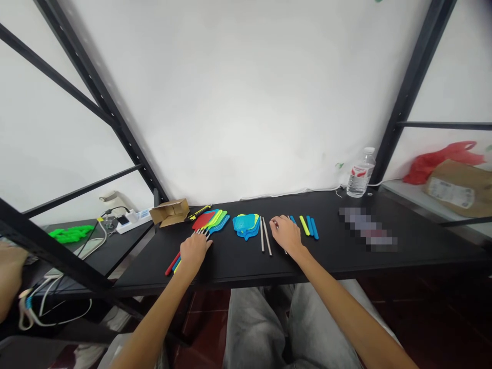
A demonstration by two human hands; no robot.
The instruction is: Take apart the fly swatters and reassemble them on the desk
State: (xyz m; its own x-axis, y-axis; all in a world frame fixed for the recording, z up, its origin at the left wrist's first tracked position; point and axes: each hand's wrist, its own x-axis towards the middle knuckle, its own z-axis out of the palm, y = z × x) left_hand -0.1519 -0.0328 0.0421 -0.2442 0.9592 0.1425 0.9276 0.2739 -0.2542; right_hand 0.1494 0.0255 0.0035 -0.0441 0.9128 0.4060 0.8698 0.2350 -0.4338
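Observation:
My left hand (194, 252) is closed over the metal shafts of several fly swatters (203, 220). Their red, yellow, green and blue heads fan out beyond the fingers, and coloured handles (172, 264) stick out below the hand. My right hand (286, 233) is curled, thumb and fingers close together; what sits between the fingertips is hidden. A rod end shows beneath that hand. Just left of it lie two silver metal rods (266, 237). Between my hands is a stack of loose swatter heads (246, 224), blue and yellow. Yellow and blue handle tubes (309, 226) lie to the right.
An open cardboard box (170, 212) stands at the back left, near a power strip (134, 220). At the back right is a water bottle (360, 173). Black metal posts (408, 87) frame the black table (230, 269). Another person's hand (11, 266) shows far left.

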